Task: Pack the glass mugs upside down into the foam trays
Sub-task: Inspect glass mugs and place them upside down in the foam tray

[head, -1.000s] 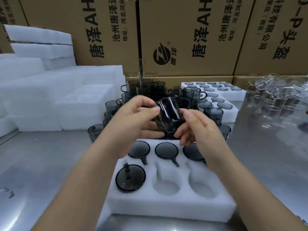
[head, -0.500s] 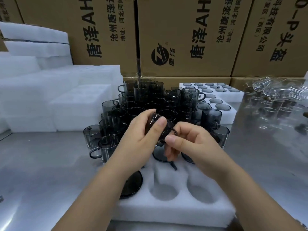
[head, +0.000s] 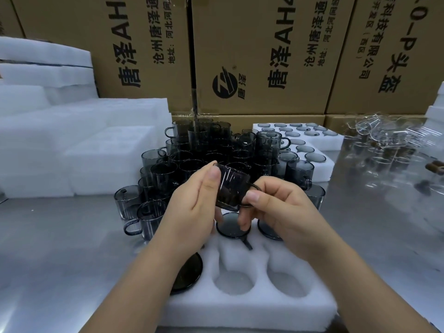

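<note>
I hold one smoky grey glass mug (head: 230, 188) tilted in the air above the white foam tray (head: 254, 306). My left hand (head: 192, 210) grips its body, thumb near the base. My right hand (head: 276, 207) pinches the mug's handle side. The tray lies at the near centre; several inverted mugs (head: 231, 225) sit in its far pockets and one at its near left. Two near pockets (head: 234, 282) are hollow.
A crowd of upright grey mugs (head: 192, 159) stands behind the tray. Filled foam trays (head: 300, 143) lie at the back right, clear glassware (head: 389, 150) further right. Foam blocks (head: 72, 145) are stacked at the left. Cardboard boxes (head: 259, 56) wall the back of the steel table (head: 60, 248).
The mug in both hands has turned and come lower over the tray. The view has shifted slightly closer.
</note>
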